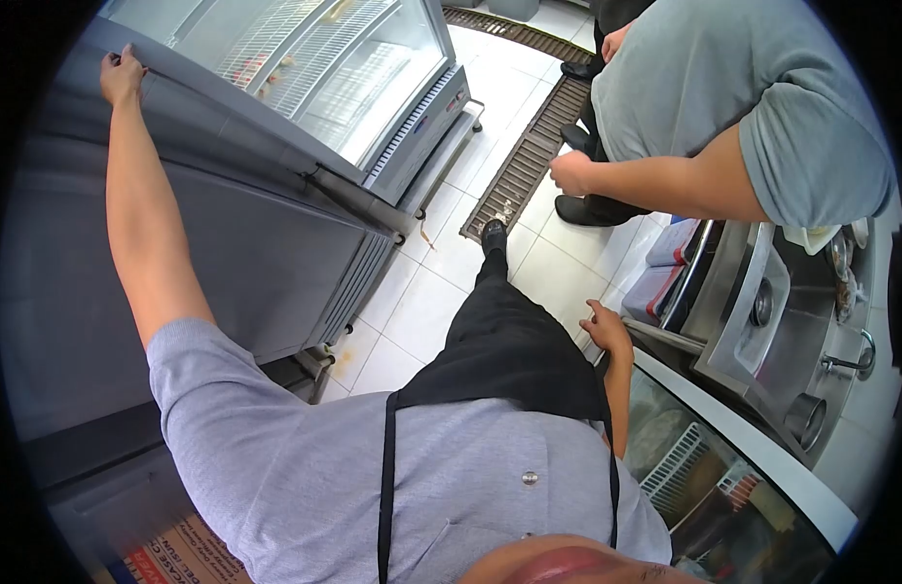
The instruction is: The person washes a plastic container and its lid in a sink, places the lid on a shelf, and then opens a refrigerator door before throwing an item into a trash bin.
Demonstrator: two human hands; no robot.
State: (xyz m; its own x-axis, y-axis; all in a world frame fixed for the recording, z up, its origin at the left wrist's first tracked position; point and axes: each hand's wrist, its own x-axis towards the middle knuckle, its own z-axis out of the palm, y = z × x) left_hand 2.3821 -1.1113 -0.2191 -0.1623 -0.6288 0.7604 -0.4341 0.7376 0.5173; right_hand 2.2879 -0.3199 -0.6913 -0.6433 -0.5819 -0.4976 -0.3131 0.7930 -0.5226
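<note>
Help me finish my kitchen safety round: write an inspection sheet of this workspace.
Surface: white floor tiles, with a brownish stain near the gray cabinet's wheels
Job's things: gray cabinet, standing on wheels
Clutter: small scrap on the tiles; metal pot at the sink
Hands: left hand at the cabinet's edge, grip unclear; right hand empty, fingers apart
Cables: nothing seen
Surroundings: floor grate; display fridge; co-worker close by

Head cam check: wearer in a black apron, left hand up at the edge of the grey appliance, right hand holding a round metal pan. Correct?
Not the pan part. The head view shows the right hand with no pan in it; a round metal pan sits at the sink. Black apron and left hand at the grey appliance stand.
</note>
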